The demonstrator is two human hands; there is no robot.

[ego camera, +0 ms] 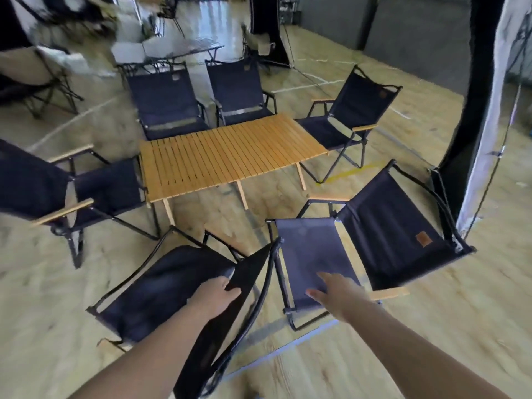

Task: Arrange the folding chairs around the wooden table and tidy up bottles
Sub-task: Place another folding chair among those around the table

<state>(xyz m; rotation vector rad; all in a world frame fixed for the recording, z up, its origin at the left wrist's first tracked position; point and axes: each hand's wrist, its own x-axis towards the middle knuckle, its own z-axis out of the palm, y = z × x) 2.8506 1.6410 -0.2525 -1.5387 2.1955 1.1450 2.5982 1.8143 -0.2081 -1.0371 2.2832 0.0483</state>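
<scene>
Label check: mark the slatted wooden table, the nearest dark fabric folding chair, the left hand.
Slatted wooden table [230, 156]: head view, middle of top.
Dark fabric folding chair [161, 292]: head view, fabric panel.
Left hand [218, 295]: head view, back of hand.

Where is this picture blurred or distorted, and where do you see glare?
In the head view, motion blur smears the upper left corner, while the wooden table is fairly sharp; in the head view, the wide lens bows the black post at the right; again in the head view, glare whitens the floor at top centre.
</scene>
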